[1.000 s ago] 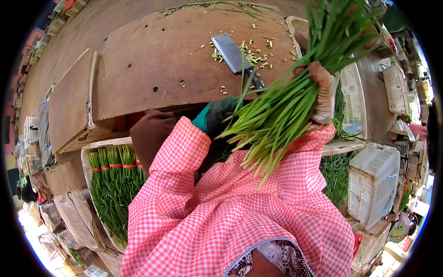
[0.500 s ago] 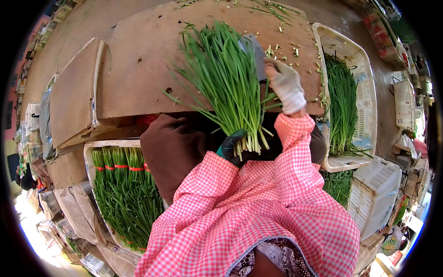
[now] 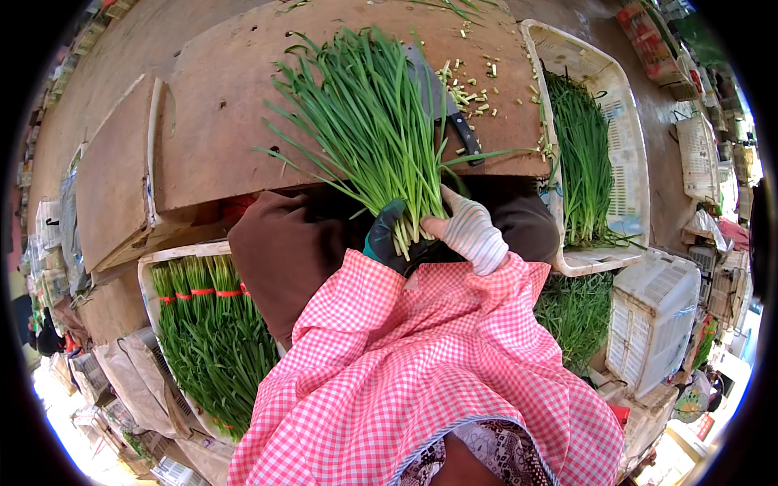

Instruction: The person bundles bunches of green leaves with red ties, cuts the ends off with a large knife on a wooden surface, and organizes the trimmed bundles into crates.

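A thick bunch of garlic chives (image 3: 381,121) lies over the near edge of a wooden board, leaf tips pointing away from me. My left hand (image 3: 387,236), in a black and teal glove, is closed round the pale stem ends. My right hand (image 3: 470,233), in a whitish fingerless glove, grips the same stems from the right, thumb across them; its other fingers are partly hidden. A cleaver-like knife with a black handle (image 3: 464,136) rests on the board right of the bunch, its blade partly under the leaves.
Cut stem bits (image 3: 478,97) litter the wooden board (image 3: 219,138). At right stands a white crate (image 3: 628,162) of loose chives. At lower left another crate (image 3: 146,279) holds banded bunches (image 3: 211,340). Loose greens (image 3: 575,316) and an upturned crate (image 3: 652,324) are at lower right.
My right hand has let go of the knife, which now lies on the board, and has come down to the stem ends. The bunch has shifted slightly left.
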`<state>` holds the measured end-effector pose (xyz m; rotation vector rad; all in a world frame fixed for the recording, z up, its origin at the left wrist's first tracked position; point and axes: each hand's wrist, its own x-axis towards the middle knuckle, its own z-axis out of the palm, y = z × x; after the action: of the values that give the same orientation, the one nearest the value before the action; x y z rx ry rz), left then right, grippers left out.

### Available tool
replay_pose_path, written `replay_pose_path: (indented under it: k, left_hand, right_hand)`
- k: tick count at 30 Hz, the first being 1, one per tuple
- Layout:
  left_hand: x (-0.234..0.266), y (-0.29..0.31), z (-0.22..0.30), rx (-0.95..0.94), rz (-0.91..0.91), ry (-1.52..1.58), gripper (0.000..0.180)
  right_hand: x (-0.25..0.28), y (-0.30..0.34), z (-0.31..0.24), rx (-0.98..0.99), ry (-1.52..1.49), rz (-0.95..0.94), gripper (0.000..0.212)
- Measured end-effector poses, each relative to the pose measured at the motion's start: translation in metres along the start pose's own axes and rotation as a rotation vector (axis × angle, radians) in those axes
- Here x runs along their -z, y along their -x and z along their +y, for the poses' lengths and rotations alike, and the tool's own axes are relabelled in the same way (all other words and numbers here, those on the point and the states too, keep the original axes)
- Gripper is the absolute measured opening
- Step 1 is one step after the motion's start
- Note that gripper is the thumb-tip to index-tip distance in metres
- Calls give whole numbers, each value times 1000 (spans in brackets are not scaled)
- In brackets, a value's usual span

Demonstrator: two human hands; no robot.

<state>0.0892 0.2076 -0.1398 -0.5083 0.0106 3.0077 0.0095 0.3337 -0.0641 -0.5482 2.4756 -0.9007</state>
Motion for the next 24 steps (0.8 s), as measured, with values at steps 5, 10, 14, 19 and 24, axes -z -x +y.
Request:
replay_pose_path:
  k: [5,10,14,19,24]
  left_hand:
    - [-21,12,10,57,39,153,53]
    - [0,8,6,-39,-15,51,48]
    - [-9,11,4,-56,54,54,47]
    - [-18,21,19,16,-79,-75,69]
    - [20,26,14,70,-99,-286,59]
  right_hand:
    - [-35,-10,35,-82,-570,-84,50]
    - [-16,1,-5,-107,-567,-130,49]
    - [-41,-7,27,129,-357,60,42]
    - [-25,9,0,-269,-1043,-147,30]
    - [-49,8,6,-147,-931,-248,49]
